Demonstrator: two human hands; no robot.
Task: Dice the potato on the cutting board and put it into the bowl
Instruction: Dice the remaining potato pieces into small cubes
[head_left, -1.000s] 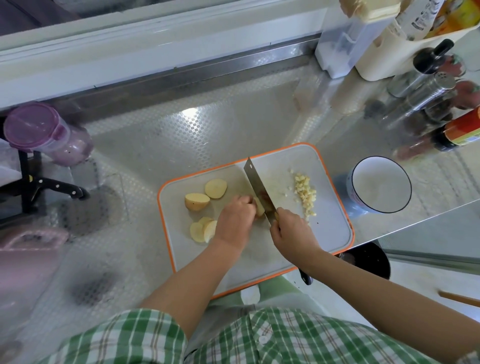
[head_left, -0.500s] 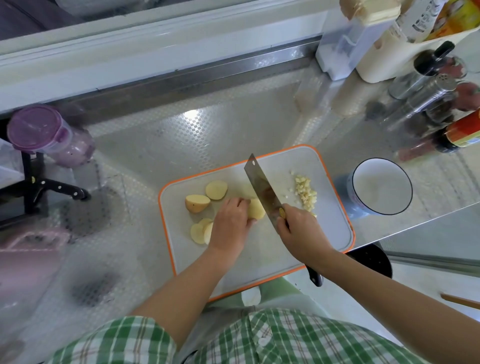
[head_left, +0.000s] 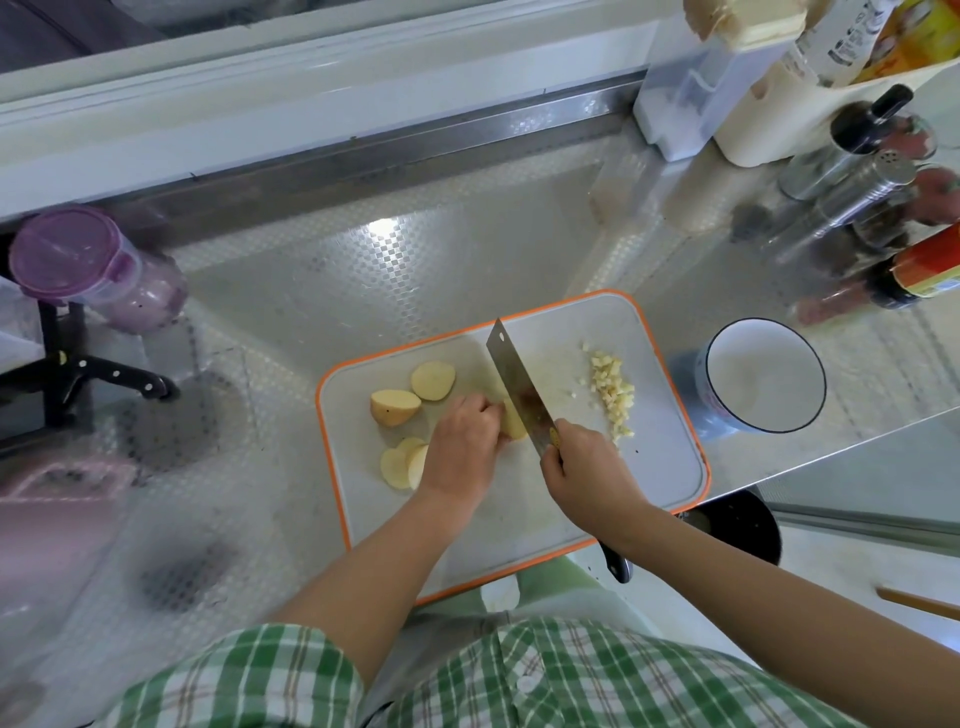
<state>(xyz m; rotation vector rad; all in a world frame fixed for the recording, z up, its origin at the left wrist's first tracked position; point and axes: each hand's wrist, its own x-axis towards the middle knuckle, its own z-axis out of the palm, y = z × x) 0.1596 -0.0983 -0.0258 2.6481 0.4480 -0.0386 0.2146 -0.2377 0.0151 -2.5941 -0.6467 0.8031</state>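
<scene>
On the orange-rimmed cutting board (head_left: 660, 467), my left hand (head_left: 462, 447) holds down a potato piece (head_left: 513, 425) with curled fingers. My right hand (head_left: 587, 473) grips the handle of a cleaver (head_left: 517, 387), whose blade stands right against that piece. Other potato chunks lie to the left: two halves (head_left: 395, 408) (head_left: 434, 380) and a few slices (head_left: 402, 460) partly hidden by my left hand. A small heap of diced potato (head_left: 613, 389) lies on the right of the board. A white bowl (head_left: 766, 382) with a dark rim stands to the right of the board.
Spice shakers (head_left: 852, 171), bottles and a white container (head_left: 691, 104) crowd the back right of the steel counter. A purple-lidded jar (head_left: 88, 265) and a black-handled knife (head_left: 104, 371) sit at the left. A dark round object (head_left: 743, 525) lies below the counter edge.
The cleaver was lifted off the potato piece half a second ago, and now its blade is back down against the piece. My left hand has stayed on the piece.
</scene>
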